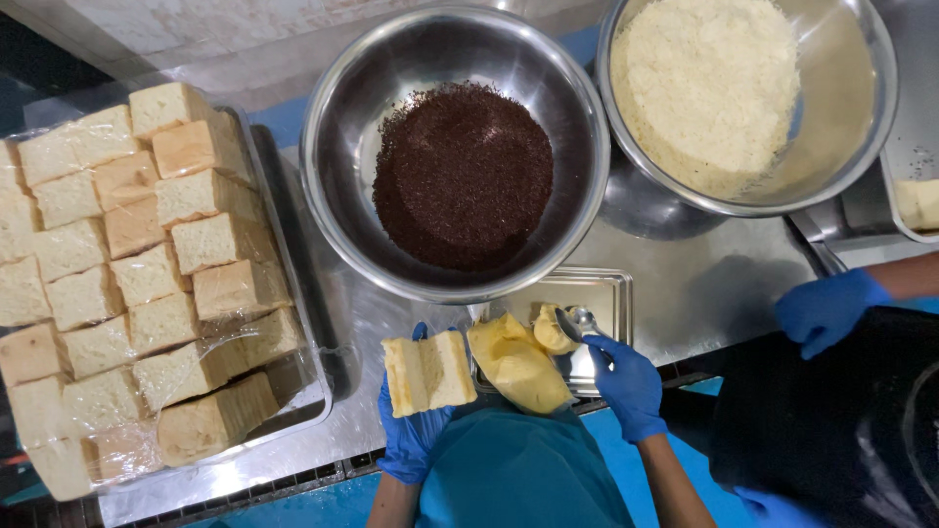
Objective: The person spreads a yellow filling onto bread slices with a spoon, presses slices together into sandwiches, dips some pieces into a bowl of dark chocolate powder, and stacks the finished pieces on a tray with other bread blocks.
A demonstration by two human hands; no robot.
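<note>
A: In left hand, blue glove, closed around a thick bread slice: soft, porous crumb, square cut, tan crust at the edges. Held upright just over the table edge.

B: And right hand?

A: Also gloved in blue, gripping a metal spoon, bowl of it touching butter. Smooth, pale yellow, lumpy mass, lying in a small shiny steel tray.

B: Around them?

A: Two round steel bowls behind: fine dark brown sprinkles in one, pale grated shreds in other. At left, large tray packed with bread blocks under clear wrinkled film.

B: Room for moving?

A: Tight. Bare wet steel only between small tray and right bowl. Another person's gloved hand near at right.
</note>
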